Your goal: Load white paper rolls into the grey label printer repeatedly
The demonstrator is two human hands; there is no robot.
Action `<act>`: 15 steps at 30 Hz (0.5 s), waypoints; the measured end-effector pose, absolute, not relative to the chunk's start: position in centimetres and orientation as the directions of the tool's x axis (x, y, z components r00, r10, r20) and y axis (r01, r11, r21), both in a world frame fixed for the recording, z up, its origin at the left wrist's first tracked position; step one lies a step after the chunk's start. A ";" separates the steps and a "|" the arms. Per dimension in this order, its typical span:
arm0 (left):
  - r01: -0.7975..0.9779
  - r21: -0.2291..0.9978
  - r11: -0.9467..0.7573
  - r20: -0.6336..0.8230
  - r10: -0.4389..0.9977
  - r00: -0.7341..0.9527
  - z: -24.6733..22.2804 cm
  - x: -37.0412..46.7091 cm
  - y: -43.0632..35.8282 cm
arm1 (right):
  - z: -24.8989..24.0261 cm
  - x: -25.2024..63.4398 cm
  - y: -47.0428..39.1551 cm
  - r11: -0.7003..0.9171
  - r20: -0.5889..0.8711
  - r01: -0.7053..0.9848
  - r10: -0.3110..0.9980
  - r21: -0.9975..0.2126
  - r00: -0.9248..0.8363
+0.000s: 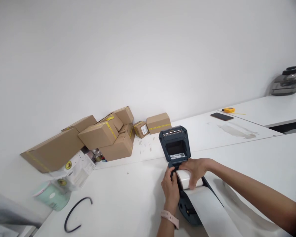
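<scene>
A dark blue-grey label printer (pixel 189 210) stands on the white table with its lid (pixel 175 144) raised. Inside its bay lies a roll of white labels (pixel 184 178), and a wide white strip (pixel 213 210) runs from it toward the bottom edge. My right hand (pixel 195 169) is wrapped over the top of the roll, its fingers partly hidden behind it. At the printer's left side is my left hand (pixel 170 188), its fingers bent over the edge of the bay beside the roll's end. A pink watch band circles my left wrist.
Cardboard boxes (pixel 117 144) are piled against the wall at the left. Nearer are a mint-green container (pixel 51 196) and a black curved cord (pixel 72 210). A phone (pixel 222 116), a yellow tape measure (pixel 228 110) and a clear container (pixel 286 82) lie toward the right.
</scene>
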State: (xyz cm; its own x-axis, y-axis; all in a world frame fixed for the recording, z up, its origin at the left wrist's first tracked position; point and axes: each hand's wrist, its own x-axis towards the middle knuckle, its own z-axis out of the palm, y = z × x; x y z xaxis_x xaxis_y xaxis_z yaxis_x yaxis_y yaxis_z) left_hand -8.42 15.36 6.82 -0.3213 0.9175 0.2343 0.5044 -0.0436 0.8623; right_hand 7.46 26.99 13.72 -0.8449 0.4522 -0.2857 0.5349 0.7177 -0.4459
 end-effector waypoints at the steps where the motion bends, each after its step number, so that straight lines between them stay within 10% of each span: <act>1: 0.505 0.862 -0.047 0.237 0.918 -0.319 6.8 -8.4 15.4 | 13.2 7.2 27.1 0.733 -0.283 0.534 0.453 -0.422 -0.845; 15: 0.507 0.860 -0.052 0.229 0.928 -0.293 6.3 -8.7 15.8 | 10.6 5.7 28.2 0.767 -0.325 0.551 0.455 -0.329 -0.829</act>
